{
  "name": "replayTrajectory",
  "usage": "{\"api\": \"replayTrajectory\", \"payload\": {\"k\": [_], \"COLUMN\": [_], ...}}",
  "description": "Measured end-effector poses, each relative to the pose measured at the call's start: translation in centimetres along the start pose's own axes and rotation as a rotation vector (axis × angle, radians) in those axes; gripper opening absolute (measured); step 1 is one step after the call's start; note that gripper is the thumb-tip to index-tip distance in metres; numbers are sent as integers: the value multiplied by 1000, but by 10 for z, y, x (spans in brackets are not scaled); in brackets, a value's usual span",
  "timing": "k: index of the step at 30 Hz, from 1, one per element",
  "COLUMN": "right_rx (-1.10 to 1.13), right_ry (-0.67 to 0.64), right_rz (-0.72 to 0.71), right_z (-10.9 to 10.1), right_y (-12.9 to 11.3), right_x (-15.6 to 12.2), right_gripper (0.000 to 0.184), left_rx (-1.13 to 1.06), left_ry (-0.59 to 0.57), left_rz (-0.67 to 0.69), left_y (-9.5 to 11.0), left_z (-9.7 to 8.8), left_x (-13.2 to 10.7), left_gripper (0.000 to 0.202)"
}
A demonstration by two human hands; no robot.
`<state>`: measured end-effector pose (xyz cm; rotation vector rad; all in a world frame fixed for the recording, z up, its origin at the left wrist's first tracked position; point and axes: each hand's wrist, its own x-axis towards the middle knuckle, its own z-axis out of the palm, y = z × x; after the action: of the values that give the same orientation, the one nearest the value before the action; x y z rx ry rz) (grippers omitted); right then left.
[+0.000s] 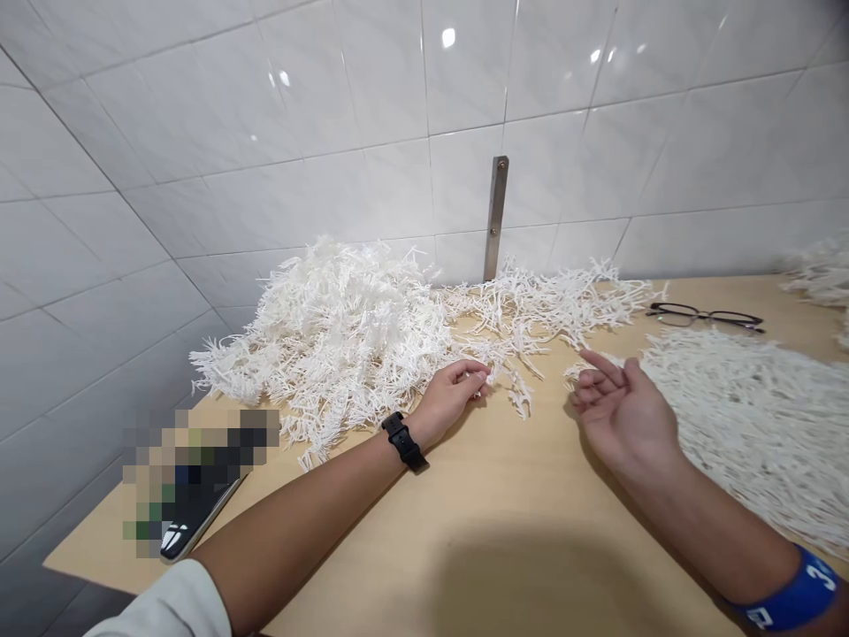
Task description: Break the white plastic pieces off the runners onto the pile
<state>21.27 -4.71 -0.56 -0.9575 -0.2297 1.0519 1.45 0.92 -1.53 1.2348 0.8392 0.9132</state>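
Note:
My left hand (457,394), with a black watch strap at the wrist, is closed in a pinch on a small white branched piece (519,394) above the tabletop. Beside that hand rises a large tangled heap of white branched pieces (345,327), which look like plastic. My right hand (627,411) is turned partly palm up, its index finger extended and the other fingers loosely curled. Nothing shows in its grasp. It is near the left edge of a flat spread of thin white strands (743,416).
Looser white branched pieces (563,296) lie along the wall. Eyeglasses (707,314) rest at the back right, near another white pile (822,270). A phone (199,522), partly blurred out, lies at the left edge of the wooden table (371,548). A metal bar (495,217) stands against the tiled wall.

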Motion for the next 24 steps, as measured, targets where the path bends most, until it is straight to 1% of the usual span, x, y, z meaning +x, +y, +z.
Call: {"api": "replayTrajectory", "payload": {"k": [2, 5, 9, 11, 13, 15, 18, 21, 24], "right_rx": [13, -90, -483, -636, -693, -705, -700, -689, -724], "right_ry": [-45, -240, -521, -611, -636, -635, -652, -676, -707], "right_rz": [117, 204, 278, 308, 312, 288, 253, 219, 162], "right_z": [-1, 0, 5, 7, 8, 7, 5, 4, 5], "right_y": [1, 7, 18, 23, 26, 27, 28, 30, 31], "right_x": [1, -4, -20, -26, -28, -27, -25, -24, -24], "right_gripper": [52, 61, 65, 69, 72, 67, 55, 50, 51], "left_rx": [39, 154, 309, 326, 330, 346, 388, 433, 500], "left_ry": [6, -3, -25, -84, -158, -204, -193, -165, -221], "left_rz": [2, 20, 126, 190, 224, 240, 276, 282, 262], "left_y": [0, 2, 2, 0, -2, -3, -4, -3, -4], "left_z": [0, 1, 2, 4, 5, 7, 8, 6, 4], "left_x": [0, -2, -6, -9, -12, -15, -17, -16, -14], "left_gripper": [13, 13, 11, 12, 13, 13, 14, 18, 22]}}
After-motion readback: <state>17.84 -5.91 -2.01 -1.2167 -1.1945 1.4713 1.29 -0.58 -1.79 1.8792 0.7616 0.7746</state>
